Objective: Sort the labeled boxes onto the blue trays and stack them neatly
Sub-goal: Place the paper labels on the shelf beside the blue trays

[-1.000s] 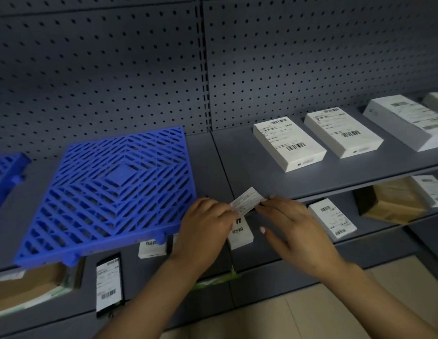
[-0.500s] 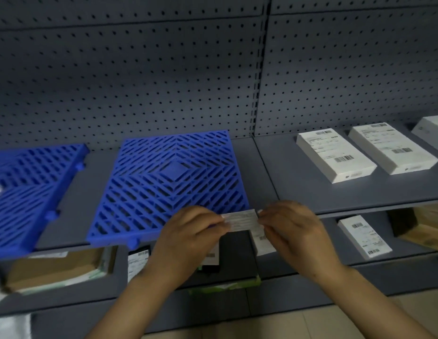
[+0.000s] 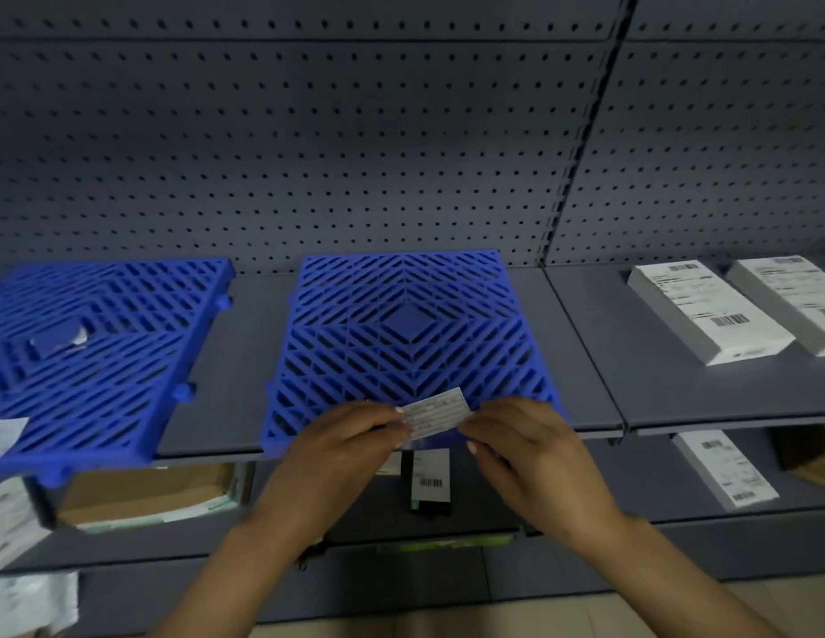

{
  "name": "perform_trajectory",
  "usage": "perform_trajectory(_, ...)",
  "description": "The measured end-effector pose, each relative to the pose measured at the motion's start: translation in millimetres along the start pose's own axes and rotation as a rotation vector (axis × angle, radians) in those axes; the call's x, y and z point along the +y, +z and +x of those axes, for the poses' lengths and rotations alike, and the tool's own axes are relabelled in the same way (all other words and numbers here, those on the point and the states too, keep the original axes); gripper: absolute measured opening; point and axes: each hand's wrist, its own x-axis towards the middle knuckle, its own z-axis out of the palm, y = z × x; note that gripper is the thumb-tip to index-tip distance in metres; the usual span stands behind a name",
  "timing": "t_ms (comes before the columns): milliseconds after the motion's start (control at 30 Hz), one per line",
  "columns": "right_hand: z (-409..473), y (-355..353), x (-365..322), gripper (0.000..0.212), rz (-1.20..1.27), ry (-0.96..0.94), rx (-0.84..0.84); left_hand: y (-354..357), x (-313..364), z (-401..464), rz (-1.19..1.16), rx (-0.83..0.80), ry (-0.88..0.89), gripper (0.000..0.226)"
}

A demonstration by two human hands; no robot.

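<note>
Your left hand (image 3: pixel 341 446) and right hand (image 3: pixel 525 446) pinch a small paper label (image 3: pixel 434 413) over the blue tray's (image 3: pixel 401 324) slats, where a careless tug could tear it.

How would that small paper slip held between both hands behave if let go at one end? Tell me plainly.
The paper slip looks thin and light, so it would probably droop or flutter. It spans flat only because the left hand and right hand each pinch an end. Laid on the slotted blue tray, it might shift easily or catch in a gap.
</note>
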Motion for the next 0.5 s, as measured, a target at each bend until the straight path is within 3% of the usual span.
perform_trajectory(67, 3, 2, -6, 0.020, -0.017, 0.007, 0.009, -1, -3, -1, -0.015, -0.001, 0.003, 0.023)
perform_trajectory(233, 4, 9, -15, 0.019, -0.051, 0.028, 0.020, -5, -8, -4, -0.018, -0.036, -0.040, 0.042)
perform_trajectory(500, 7, 14, -22, 0.016, -0.090, 0.101, 0.066, -8, -10, -1, -0.011, -0.042, -0.042, 0.034)
